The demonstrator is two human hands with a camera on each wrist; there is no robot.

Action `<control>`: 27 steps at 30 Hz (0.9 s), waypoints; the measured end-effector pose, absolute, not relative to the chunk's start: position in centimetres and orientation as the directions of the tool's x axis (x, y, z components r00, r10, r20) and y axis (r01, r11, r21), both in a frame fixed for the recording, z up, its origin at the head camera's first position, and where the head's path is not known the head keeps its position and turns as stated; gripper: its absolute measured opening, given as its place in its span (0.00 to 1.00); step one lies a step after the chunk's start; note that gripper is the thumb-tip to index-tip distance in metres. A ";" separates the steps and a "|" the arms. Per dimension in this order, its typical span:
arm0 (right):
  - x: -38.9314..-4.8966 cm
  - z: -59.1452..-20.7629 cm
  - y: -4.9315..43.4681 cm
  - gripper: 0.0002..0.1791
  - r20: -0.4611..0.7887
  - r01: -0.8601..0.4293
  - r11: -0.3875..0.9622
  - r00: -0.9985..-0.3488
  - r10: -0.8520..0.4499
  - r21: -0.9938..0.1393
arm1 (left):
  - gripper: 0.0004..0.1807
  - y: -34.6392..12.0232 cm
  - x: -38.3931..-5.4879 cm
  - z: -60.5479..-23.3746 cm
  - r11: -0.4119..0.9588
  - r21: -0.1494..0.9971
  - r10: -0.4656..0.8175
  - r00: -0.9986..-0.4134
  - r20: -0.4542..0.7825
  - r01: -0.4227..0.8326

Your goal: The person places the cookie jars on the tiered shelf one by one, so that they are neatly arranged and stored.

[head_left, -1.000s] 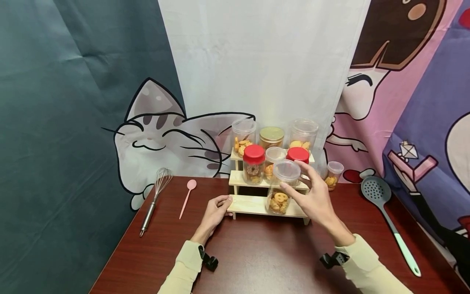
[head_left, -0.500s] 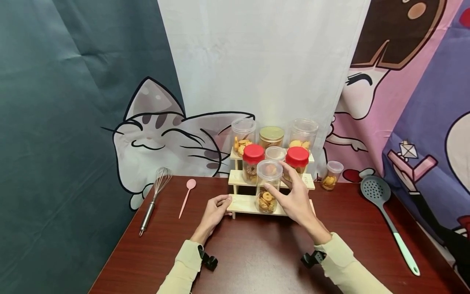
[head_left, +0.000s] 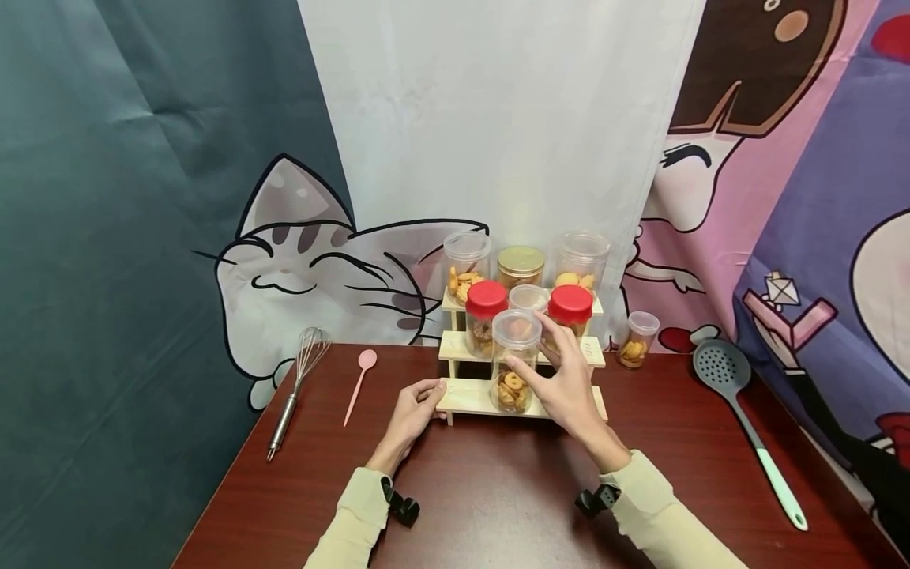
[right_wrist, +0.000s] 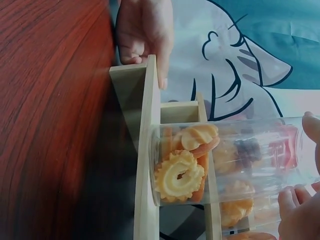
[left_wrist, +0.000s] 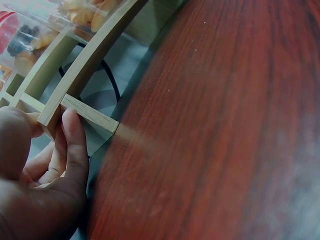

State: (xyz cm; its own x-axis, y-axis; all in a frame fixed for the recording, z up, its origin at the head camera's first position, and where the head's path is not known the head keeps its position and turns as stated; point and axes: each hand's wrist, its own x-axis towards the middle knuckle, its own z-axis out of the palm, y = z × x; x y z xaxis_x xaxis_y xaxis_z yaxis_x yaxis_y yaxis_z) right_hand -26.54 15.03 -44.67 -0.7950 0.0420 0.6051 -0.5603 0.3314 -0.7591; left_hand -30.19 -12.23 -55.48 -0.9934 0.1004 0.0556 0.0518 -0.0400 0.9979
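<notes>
My right hand (head_left: 569, 391) holds a clear jar (head_left: 510, 389) of cookies near its lid, thumb on one side and fingers on the other. The jar stands upright at the bottom step of a three-tier wooden rack (head_left: 465, 399); in the right wrist view its base meets the board, with ring-shaped cookies (right_wrist: 180, 176) inside. My left hand (head_left: 414, 409) pinches the left end of that bottom board; in the left wrist view, thumb and fingers (left_wrist: 75, 137) lie on either side of the wood. Behind the held jar, two red-lidded jars (head_left: 486, 300) and a clear-lidded one (head_left: 529, 299) sit on the middle step.
The top step carries two clear-lidded jars (head_left: 467, 265) and a gold-lidded jar (head_left: 520, 265). Right of the rack stands a small cookie cup (head_left: 637, 340), then a slotted skimmer (head_left: 746, 427). A whisk (head_left: 298, 391) and a pink spoon (head_left: 360, 386) lie left. A printed curtain hangs behind.
My right hand has carried the jar leftward along the bottom step, mostly in the first half second, and it has stayed nearly still since. The left hand keeps its place on the rack.
</notes>
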 end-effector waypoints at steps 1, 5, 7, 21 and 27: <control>-26.6 -44.7 14.9 0.46 0.609 -0.562 0.335 -0.792 0.048 -0.757 | 0.23 -12.2 -30.2 -55.5 -0.038 0.998 0.100 -0.993 0.058 0.054; -26.9 -44.9 14.6 0.46 0.616 -0.568 0.330 -0.786 0.053 -0.754 | 0.23 -12.2 -30.2 -55.5 -0.043 0.998 0.090 -0.995 0.054 0.050; -26.9 -44.9 14.6 0.46 0.617 -0.570 0.327 -0.785 0.053 -0.754 | 0.22 -12.2 -30.2 -55.6 -0.049 0.998 0.084 -0.995 0.047 0.043; -26.0 -44.9 15.5 0.44 0.528 -0.487 0.336 -0.849 0.037 -0.806 | 0.22 -12.1 -30.4 -55.8 -0.055 0.998 0.090 -0.995 0.048 0.043; -25.4 -45.0 17.9 0.39 0.551 -0.516 0.273 -0.832 0.064 -0.812 | 0.22 -12.3 -30.4 -55.8 -0.050 0.998 0.096 -0.994 0.043 0.038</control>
